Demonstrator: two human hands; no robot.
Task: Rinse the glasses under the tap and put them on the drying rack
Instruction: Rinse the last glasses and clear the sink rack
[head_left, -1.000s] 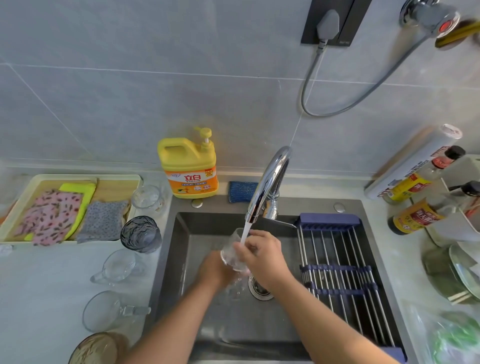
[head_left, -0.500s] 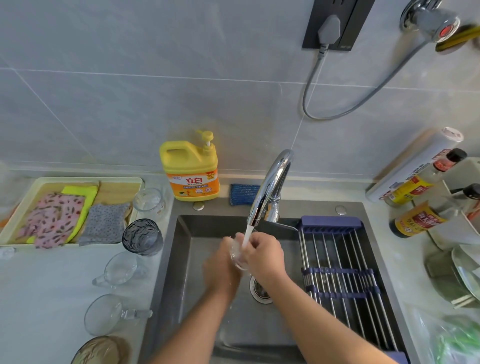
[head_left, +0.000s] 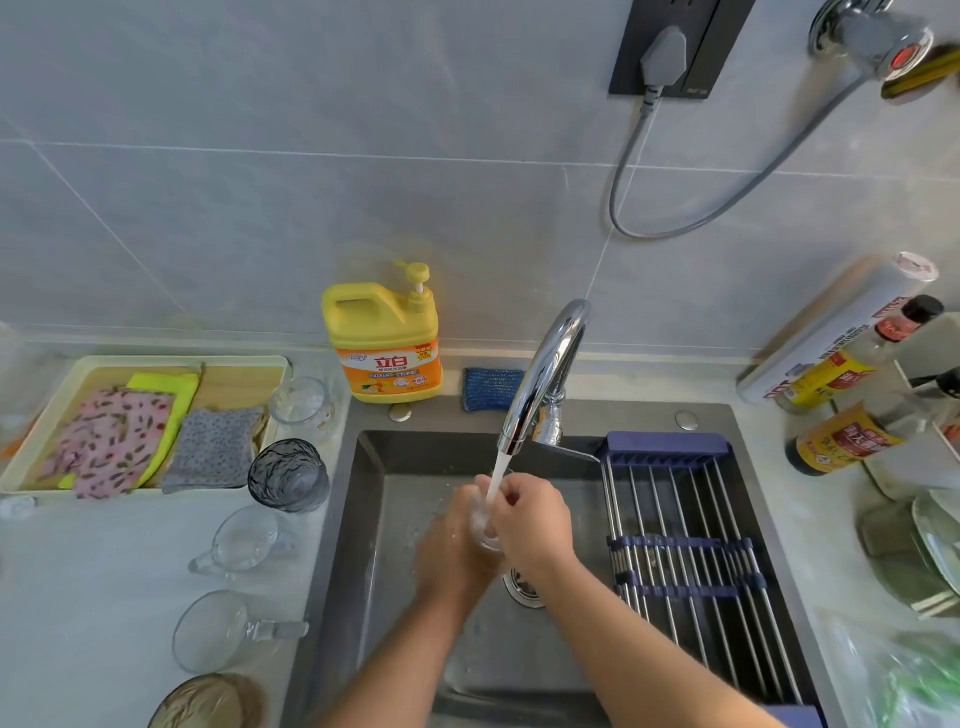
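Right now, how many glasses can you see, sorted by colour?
Clear glasses: 4
Dark grey glass: 1
Brown glass: 1
Total: 6

Right of the tap (head_left: 543, 374), the drying rack (head_left: 685, 499) has open room above its bars. Straight under the tap's spout it's plugged: left hand (head_left: 452, 545) and right hand (head_left: 535, 519) both curl round a glass (head_left: 485, 527). Left of the tap, a dark tumbler (head_left: 288, 475) and clear mugs (head_left: 244, 540) crowd the counter. Soap jug (head_left: 382, 348) stands behind-left, sauce bottles (head_left: 841, 441) far right.
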